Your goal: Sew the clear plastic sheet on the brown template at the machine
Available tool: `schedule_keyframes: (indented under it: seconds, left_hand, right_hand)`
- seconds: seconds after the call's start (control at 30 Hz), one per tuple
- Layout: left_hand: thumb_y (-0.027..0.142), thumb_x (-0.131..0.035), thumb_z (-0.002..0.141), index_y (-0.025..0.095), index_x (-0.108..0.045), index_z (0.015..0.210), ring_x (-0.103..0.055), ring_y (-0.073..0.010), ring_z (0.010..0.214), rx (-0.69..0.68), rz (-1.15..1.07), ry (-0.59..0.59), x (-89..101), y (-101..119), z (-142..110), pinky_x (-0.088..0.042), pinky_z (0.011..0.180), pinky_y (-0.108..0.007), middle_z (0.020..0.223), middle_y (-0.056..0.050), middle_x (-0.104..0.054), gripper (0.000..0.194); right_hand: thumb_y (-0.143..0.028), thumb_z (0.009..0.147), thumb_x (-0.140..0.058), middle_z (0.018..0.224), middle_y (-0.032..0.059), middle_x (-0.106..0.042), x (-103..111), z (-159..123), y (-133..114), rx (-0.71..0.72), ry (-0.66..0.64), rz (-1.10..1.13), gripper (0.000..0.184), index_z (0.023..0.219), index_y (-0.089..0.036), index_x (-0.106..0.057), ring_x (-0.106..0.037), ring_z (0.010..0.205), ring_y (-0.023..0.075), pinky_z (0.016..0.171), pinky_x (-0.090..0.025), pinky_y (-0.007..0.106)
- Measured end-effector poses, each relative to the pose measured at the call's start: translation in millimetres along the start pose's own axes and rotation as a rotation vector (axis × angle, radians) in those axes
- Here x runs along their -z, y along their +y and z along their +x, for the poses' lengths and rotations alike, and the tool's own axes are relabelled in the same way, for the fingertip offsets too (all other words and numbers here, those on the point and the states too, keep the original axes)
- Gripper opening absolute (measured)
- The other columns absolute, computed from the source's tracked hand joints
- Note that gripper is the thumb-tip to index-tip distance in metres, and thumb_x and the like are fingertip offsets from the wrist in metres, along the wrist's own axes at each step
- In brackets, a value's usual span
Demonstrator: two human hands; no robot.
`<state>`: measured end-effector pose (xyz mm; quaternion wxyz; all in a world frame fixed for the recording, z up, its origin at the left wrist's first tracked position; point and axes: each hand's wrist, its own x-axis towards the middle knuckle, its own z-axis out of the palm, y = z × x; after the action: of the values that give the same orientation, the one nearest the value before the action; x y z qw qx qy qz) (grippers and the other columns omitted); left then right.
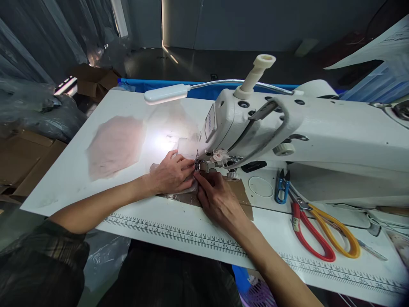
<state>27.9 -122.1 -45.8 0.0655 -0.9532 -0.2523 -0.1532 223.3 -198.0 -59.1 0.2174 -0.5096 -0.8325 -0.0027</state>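
A white sewing machine (306, 123) stands on a white table (64, 179). My left hand (172, 172) lies flat on a thin translucent piece of fabric (191, 186) just left of the presser foot (200, 165), fingers pointing at the needle. My right hand (217, 198) presses the same piece from the front, its fingertips touching the fabric right under the foot. Both hands rest over a brown patch (243, 194) on the table. A small lamp (166, 94) on a flexible neck lights the spot behind the needle.
A pale pink fabric pile (115, 145) lies at the table's left. Blue thread snips (282, 187) and red-and-yellow scissors (319, 230) lie right of my hands. A printed ruler (179, 232) runs along the front edge. Cardboard boxes (28, 162) and plastic wrap sit to the left.
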Motion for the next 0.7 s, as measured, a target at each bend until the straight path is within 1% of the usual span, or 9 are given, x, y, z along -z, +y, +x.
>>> schedule_keyframes:
  seconds: [0.1,0.17,0.23,0.3,0.4,0.47,0.53,0.6,0.7]
  left_hand:
    - [0.039,-0.039,0.101,0.014,-0.064,0.112,-0.059,-0.0246,0.099,0.038,0.029,0.032,-0.7,4,1,-0.036,0.101,-0.052,0.122,-0.01,-0.064,0.037]
    - [0.041,-0.04,0.1,0.012,-0.062,0.114,-0.058,-0.0253,0.098,0.051,0.048,0.048,3.2,3,1,-0.04,0.095,-0.05,0.123,-0.013,-0.063,0.038]
    - [0.043,-0.042,0.1,0.011,-0.06,0.117,-0.058,-0.0261,0.097,0.056,0.075,0.074,10.5,-3,2,-0.044,0.086,-0.047,0.123,-0.015,-0.062,0.04]
    - [0.043,-0.044,0.1,0.01,-0.06,0.113,-0.058,-0.0252,0.092,0.063,0.108,0.114,18.4,-12,2,-0.046,0.077,-0.042,0.118,-0.016,-0.063,0.039]
    - [0.028,-0.041,0.101,0.011,-0.063,0.098,-0.059,-0.0206,0.081,0.058,0.122,0.165,24.7,-25,0,-0.047,0.068,-0.035,0.103,-0.014,-0.067,0.028]
    - [0.018,-0.038,0.099,0.011,-0.064,0.091,-0.059,-0.0187,0.08,-0.018,0.05,0.157,23.6,-29,-2,-0.049,0.068,-0.033,0.097,-0.013,-0.067,0.027]
    - [0.012,-0.039,0.095,0.011,-0.065,0.094,-0.061,-0.018,0.085,-0.141,-0.1,0.11,20.4,-26,-3,-0.052,0.073,-0.033,0.098,-0.012,-0.068,0.025]
    - [0.018,-0.047,0.092,0.01,-0.066,0.099,-0.063,-0.0189,0.09,-0.237,-0.23,0.055,18.3,-20,-5,-0.053,0.08,-0.034,0.104,-0.013,-0.067,0.021]
    - [0.033,-0.061,0.087,0.013,-0.068,0.096,-0.063,-0.0207,0.085,-0.319,-0.233,-0.02,22.8,-5,-7,-0.051,0.078,-0.037,0.102,-0.012,-0.068,0.024]
  right_hand:
    - [-0.023,0.095,-0.04,0.101,0.0156,-0.059,0,0,1,-0.015,0.005,0.041,0.038,0.128,-0.016,-0.058,-0.06,0.086,0.0254,0.073,-0.056,0.041]
    - [-0.025,0.095,-0.041,0.104,0.0152,-0.058,2,-1,5,-0.049,0.027,0.105,0.04,0.131,-0.018,-0.055,-0.061,0.086,0.0246,0.074,-0.056,0.041]
    - [-0.026,0.095,-0.043,0.102,0.0132,-0.058,4,-4,10,-0.133,0.065,0.188,0.039,0.132,-0.019,-0.054,-0.061,0.083,0.0228,0.071,-0.056,0.039]
    - [-0.027,0.093,-0.045,0.094,0.01,-0.059,7,-5,16,-0.26,0.118,0.267,0.034,0.123,-0.018,-0.057,-0.06,0.077,0.0207,0.067,-0.054,0.036]
    - [-0.03,0.089,-0.048,0.086,0.0072,-0.059,9,-4,20,-0.406,0.194,0.351,0.028,0.111,-0.016,-0.058,-0.058,0.069,0.0189,0.06,-0.052,0.034]
    - [-0.031,0.088,-0.049,0.084,0.0059,-0.058,10,-2,20,-0.43,0.21,0.361,0.026,0.107,-0.016,-0.058,-0.057,0.066,0.0184,0.059,-0.05,0.033]
    - [-0.03,0.087,-0.048,0.081,0.0047,-0.058,10,0,19,-0.419,0.205,0.338,0.022,0.1,-0.018,-0.06,-0.057,0.065,0.018,0.06,-0.049,0.032]
    - [-0.027,0.086,-0.047,0.08,0.0049,-0.058,10,2,17,-0.395,0.2,0.308,0.018,0.095,-0.018,-0.061,-0.057,0.067,0.0183,0.062,-0.049,0.032]
    - [-0.024,0.086,-0.046,0.083,0.0066,-0.061,9,2,16,-0.352,0.216,0.303,0.017,0.09,-0.019,-0.061,-0.059,0.072,0.0194,0.065,-0.049,0.032]
